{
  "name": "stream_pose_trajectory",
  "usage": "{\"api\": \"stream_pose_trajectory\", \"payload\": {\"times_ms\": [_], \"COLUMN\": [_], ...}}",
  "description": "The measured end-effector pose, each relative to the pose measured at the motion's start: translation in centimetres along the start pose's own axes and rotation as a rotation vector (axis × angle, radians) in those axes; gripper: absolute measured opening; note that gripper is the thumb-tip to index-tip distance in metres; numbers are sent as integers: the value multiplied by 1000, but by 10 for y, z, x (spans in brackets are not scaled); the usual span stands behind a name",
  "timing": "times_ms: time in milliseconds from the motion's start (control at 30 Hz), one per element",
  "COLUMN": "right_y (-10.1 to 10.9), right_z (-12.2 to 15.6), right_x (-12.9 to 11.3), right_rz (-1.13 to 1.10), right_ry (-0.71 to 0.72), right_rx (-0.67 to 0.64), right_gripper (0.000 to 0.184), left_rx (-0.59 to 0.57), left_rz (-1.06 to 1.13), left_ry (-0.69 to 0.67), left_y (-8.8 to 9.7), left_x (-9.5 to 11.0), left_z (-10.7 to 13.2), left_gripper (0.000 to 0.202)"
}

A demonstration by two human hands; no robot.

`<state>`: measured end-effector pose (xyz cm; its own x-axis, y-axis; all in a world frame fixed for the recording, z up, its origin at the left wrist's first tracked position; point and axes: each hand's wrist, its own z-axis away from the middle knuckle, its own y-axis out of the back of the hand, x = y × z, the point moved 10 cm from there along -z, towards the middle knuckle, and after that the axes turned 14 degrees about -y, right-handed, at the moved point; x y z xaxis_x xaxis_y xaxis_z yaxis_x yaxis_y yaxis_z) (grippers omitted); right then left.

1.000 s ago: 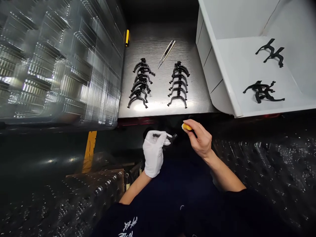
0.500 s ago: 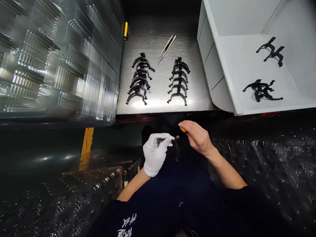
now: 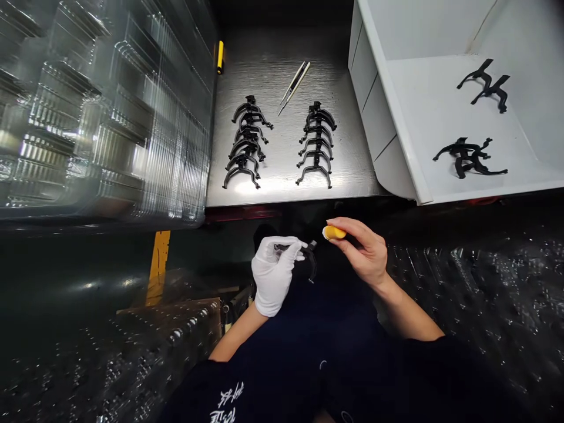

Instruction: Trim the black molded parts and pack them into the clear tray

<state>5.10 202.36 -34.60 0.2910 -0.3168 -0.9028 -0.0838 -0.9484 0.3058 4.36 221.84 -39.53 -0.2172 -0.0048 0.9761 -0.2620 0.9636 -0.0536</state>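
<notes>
My left hand (image 3: 274, 276), in a white glove, pinches a curved black plastic bracket (image 3: 311, 258) in front of my body. The bracket's head points up and one arm hangs down; its other part is hidden by the fingers. Bare, my right hand (image 3: 368, 249) grips a small yellow piece with a white end (image 3: 335, 232) between thumb and fingertips. That piece is apart from the bracket, to its right. Similar black brackets lie on the metal table in a left row (image 3: 245, 144) and a right row (image 3: 316, 144).
Between the rows' far ends lies a craft knife (image 3: 294, 87). A yellow-and-black marker (image 3: 220, 57) is at the table's left edge. Stacked clear plastic trays (image 3: 171, 135) stand at left. The white bin (image 3: 408, 129) at right holds several black brackets (image 3: 473, 157).
My right hand has moved slightly right and turned, bringing the yellow piece and its white end into fuller view. My left hand, still holding the bracket, has shifted slightly left.
</notes>
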Motion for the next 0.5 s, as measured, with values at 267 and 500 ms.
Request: {"api": "stream_pose_trajectory", "payload": {"times_ms": [267,500], "right_y": [-7,-18], "right_z": [4,5], "right_x": [-20,-24], "right_rz": [117,140], "right_ry": [208,322], "right_rx": [50,-95], "right_gripper": [52,43], "left_rx": [-14,-120], "left_rz": [-17,-174], "left_ry": [-7,-356], "left_y": [0,-3], "left_x": [-2,28], "left_z": [-1,5], "left_gripper": [11,8]}}
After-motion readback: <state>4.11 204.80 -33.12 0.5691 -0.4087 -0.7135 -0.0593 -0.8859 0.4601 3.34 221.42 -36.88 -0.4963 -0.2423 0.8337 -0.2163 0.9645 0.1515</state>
